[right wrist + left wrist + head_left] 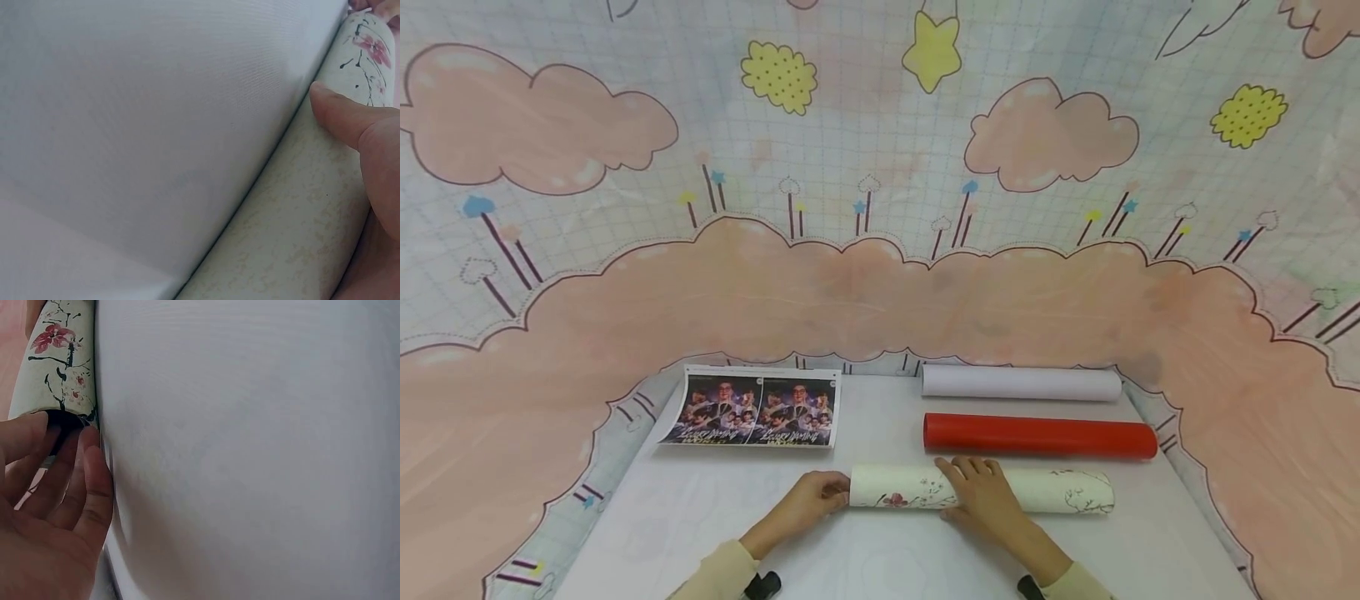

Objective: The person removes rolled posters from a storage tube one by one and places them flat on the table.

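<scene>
Paper roll point(1030, 488), flower-printed, is lying on the table point(880, 425), my left hand point(808, 504) pinching its left rim and my right hand point(988, 498) clasping its middle, so I'm risking creases by squeezing unevenly.

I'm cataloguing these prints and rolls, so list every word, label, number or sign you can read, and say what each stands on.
"DAMING", probably: second title word, twice on the printed sheet; the first word is unclear.
Yellow lettering under each title: too blurred to read.
White roll, red roll, flowered roll: no visible lettering.
</scene>
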